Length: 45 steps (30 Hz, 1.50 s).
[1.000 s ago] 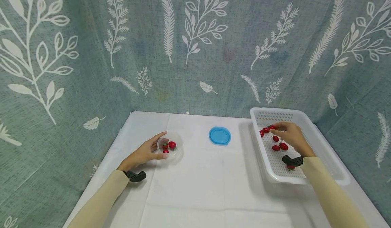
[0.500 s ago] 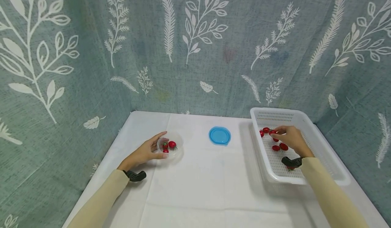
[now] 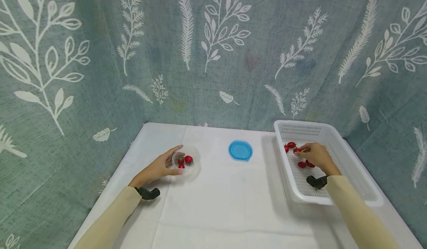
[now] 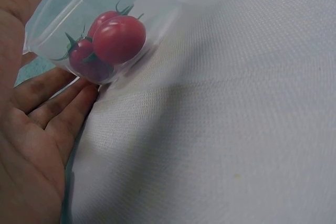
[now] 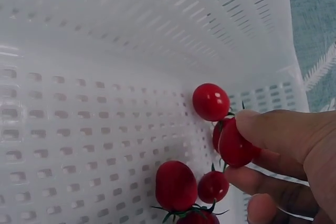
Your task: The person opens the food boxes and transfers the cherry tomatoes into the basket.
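Observation:
My left hand [image 3: 156,168] holds a small clear plastic cup [image 3: 197,157], thumb on the near side and fingers at the far side. Inside it lie 3 red cherry tomatoes [image 4: 119,39] with green calyxes. On the right, my right hand [image 3: 318,157] reaches into a white perforated basket [image 3: 313,199]. Its thumb and fingers pinch a cherry tomato [image 5: 234,145], seen close in the right wrist view. Several more tomatoes lie on the basket floor around it, among them a round tomato [image 5: 210,102] just beyond the thumb and an oval tomato [image 5: 176,185].
A round blue lid [image 3: 240,150] lies on the white tablecloth [image 3: 227,204], between the cup and the basket. Behind and to both sides hangs a grey-green curtain [image 3: 233,104] with white leaf prints. The basket's raised walls surround my right hand.
My right hand has drawn back slightly within the basket, now with a tomato between thumb and fingers. My left hand and the cup have stayed in place.

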Motion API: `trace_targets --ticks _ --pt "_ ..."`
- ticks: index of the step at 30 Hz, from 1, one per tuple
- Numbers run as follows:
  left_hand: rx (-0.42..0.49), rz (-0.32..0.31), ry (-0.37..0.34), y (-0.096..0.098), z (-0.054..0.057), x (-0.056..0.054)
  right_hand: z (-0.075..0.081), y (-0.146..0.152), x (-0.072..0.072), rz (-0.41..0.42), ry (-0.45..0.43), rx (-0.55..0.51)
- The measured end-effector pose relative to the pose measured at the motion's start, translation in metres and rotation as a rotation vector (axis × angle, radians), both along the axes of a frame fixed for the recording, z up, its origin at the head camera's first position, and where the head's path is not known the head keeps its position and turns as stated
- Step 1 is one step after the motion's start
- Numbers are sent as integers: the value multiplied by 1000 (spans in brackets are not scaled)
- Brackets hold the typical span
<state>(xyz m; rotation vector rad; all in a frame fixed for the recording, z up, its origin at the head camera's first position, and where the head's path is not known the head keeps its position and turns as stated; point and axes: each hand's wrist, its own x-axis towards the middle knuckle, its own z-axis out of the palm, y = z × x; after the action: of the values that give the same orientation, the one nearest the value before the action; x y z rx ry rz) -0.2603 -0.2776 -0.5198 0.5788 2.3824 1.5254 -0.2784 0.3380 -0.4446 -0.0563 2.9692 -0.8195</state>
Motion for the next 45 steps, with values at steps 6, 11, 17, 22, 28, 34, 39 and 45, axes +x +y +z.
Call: trace_targets --ticks 6,11,17,22,28,34,39,45 --pt "-18 6 12 -2 -1 -1 -1 -1 0 -18 46 -7" --pt "-15 6 11 -2 -2 -2 5 -3 0 -39 107 -6" --pt "12 -4 0 -2 -5 -2 22 -19 4 -9 137 -65" --pt "12 -3 -10 -1 -6 -3 35 -46 4 26 142 -100" --pt "7 3 -20 0 -5 -3 46 -83 -2 83 133 -155" --pt "-1 -4 -19 0 -5 -5 52 -119 -7 166 175 -182" --pt "-6 -1 -13 0 -6 -5 50 -149 -10 219 171 -237" --pt "-5 8 -7 -2 -4 -2 42 -188 -12 299 162 -290"
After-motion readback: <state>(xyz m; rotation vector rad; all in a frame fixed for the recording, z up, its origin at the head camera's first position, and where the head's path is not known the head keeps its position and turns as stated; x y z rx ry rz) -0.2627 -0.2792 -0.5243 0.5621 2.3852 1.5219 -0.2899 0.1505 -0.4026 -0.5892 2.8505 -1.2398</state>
